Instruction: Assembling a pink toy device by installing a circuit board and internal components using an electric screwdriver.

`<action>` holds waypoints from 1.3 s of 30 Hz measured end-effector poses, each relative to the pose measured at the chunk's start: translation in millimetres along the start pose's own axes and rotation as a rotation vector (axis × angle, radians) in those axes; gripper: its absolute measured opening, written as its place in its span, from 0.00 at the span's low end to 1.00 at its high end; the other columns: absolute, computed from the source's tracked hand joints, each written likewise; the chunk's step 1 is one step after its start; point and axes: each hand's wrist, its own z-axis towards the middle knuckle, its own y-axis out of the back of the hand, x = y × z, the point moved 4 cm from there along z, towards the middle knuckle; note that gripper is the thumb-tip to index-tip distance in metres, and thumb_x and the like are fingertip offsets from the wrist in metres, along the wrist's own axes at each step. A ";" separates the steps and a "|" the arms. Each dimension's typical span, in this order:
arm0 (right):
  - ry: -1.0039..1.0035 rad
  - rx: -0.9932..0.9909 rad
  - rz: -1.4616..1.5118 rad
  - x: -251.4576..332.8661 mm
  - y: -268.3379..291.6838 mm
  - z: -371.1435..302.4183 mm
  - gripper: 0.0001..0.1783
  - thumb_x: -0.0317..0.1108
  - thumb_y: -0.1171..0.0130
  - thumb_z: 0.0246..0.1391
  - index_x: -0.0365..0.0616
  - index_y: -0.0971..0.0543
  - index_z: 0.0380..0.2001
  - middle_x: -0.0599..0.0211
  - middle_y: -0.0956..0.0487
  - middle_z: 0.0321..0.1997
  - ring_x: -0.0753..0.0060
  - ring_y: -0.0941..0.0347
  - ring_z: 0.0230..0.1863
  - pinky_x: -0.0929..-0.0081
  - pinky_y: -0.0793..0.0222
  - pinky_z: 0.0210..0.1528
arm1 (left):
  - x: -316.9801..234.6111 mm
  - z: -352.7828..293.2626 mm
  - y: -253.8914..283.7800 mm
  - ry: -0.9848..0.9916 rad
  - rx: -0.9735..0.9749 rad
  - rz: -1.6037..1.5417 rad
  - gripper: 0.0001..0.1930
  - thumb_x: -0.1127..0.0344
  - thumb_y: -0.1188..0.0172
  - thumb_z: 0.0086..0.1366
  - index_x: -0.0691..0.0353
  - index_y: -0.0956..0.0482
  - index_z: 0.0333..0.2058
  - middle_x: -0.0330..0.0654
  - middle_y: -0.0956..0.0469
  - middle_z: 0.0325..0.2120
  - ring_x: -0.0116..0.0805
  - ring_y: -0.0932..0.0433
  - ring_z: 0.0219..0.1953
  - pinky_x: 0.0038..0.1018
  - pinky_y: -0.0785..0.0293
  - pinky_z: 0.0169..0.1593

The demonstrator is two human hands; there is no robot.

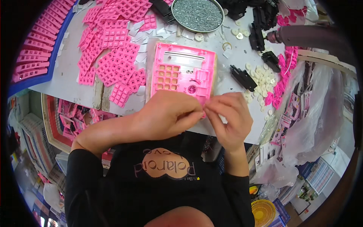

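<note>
A pink plastic casing (pixel 206 77), with a grid of square keypad holes and a round opening, lies face down or inside up on a pad at the table's near edge; which, I cannot tell. Over its near edge, my left hand (pixel 170 113) is closed with thumb and fingers pinched. Close beside it, my right hand (pixel 231 117) also pinches, its fingertips almost meeting the left ones. A small bit of pink shows between the fingertips, too hidden to name.
Pink keypad sheets (pixel 119 62) pile at left, beside a blue crate (pixel 22 87) of pink parts. A round tin of screws (pixel 198 15) stands at the back. Black parts (pixel 243 77), white discs (pixel 261 79) and pink cords (pixel 289 64) lie right, below a power screwdriver (pixel 306 37).
</note>
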 end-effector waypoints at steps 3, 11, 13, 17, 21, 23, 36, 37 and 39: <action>-0.167 0.058 0.118 -3.7 -15.6 -9.5 0.10 0.23 0.29 0.47 0.43 0.15 0.34 0.60 0.17 0.36 0.59 0.20 0.32 0.70 0.25 0.33 | -9.2 -13.3 10.7 -0.006 -0.048 -0.073 0.05 0.76 0.37 0.61 0.63 0.19 0.36 0.42 0.24 0.23 0.38 0.24 0.22 0.29 0.31 0.25; -0.077 0.090 -0.228 -13.7 -34.0 11.9 0.09 0.24 0.31 0.46 0.41 0.19 0.33 0.60 0.18 0.47 0.53 0.25 0.45 0.63 0.27 0.43 | 12.2 -22.6 15.9 -0.099 -0.070 0.729 0.19 0.63 0.32 0.56 0.58 0.21 0.46 0.40 0.24 0.52 0.39 0.29 0.60 0.48 0.41 0.64; -0.070 0.148 -0.295 -16.6 -44.4 12.7 0.09 0.26 0.29 0.46 0.41 0.19 0.32 0.60 0.24 0.59 0.45 0.38 0.60 0.55 0.38 0.60 | 17.4 -24.3 14.2 -0.076 -0.024 0.750 0.20 0.62 0.31 0.56 0.57 0.21 0.47 0.40 0.25 0.54 0.38 0.31 0.63 0.51 0.45 0.67; -0.049 0.157 -0.378 -16.1 -52.8 18.6 0.08 0.24 0.33 0.45 0.37 0.21 0.31 0.55 0.25 0.57 0.41 0.36 0.58 0.52 0.34 0.55 | 20.2 -22.8 15.0 -0.094 -0.031 0.728 0.19 0.62 0.33 0.57 0.57 0.21 0.47 0.39 0.24 0.53 0.38 0.30 0.62 0.51 0.44 0.67; -0.091 0.172 -0.415 -13.4 -55.4 19.7 0.09 0.23 0.33 0.43 0.36 0.22 0.30 0.54 0.25 0.57 0.41 0.36 0.58 0.52 0.35 0.55 | 24.2 -25.9 14.1 -0.103 -0.061 0.699 0.18 0.62 0.33 0.58 0.57 0.20 0.47 0.39 0.24 0.53 0.38 0.30 0.62 0.51 0.44 0.67; -0.112 0.175 -0.423 -13.2 -56.8 19.5 0.09 0.24 0.32 0.43 0.36 0.22 0.30 0.54 0.25 0.57 0.41 0.37 0.58 0.52 0.35 0.55 | 24.1 -25.9 14.4 -0.102 -0.056 0.698 0.18 0.62 0.34 0.58 0.57 0.20 0.47 0.39 0.25 0.53 0.38 0.30 0.62 0.51 0.44 0.67; -0.176 -0.030 -0.246 -23.2 -40.7 6.0 0.20 0.26 0.30 0.47 0.41 0.26 0.42 0.53 0.28 0.52 0.49 0.36 0.55 0.54 0.42 0.60 | 23.0 5.5 55.7 -0.101 -0.062 0.412 0.13 0.63 0.33 0.59 0.59 0.20 0.41 0.43 0.21 0.45 0.43 0.24 0.53 0.54 0.41 0.64; -0.158 -0.082 -0.213 -24.7 -25.6 8.7 0.21 0.27 0.30 0.47 0.41 0.27 0.44 0.53 0.28 0.52 0.51 0.36 0.56 0.54 0.42 0.60 | 26.8 24.3 71.9 -0.126 -0.131 0.499 0.11 0.64 0.32 0.58 0.58 0.20 0.39 0.42 0.21 0.41 0.41 0.23 0.49 0.52 0.39 0.61; 0.038 -0.440 -0.149 -43.8 26.5 14.0 0.21 0.29 0.33 0.54 0.39 0.29 0.48 0.55 0.29 0.53 0.54 0.35 0.57 0.55 0.38 0.59 | 32.9 77.5 104.2 -0.060 -0.216 0.641 0.06 0.64 0.36 0.58 0.60 0.18 0.32 0.46 0.19 0.32 0.47 0.20 0.40 0.52 0.33 0.52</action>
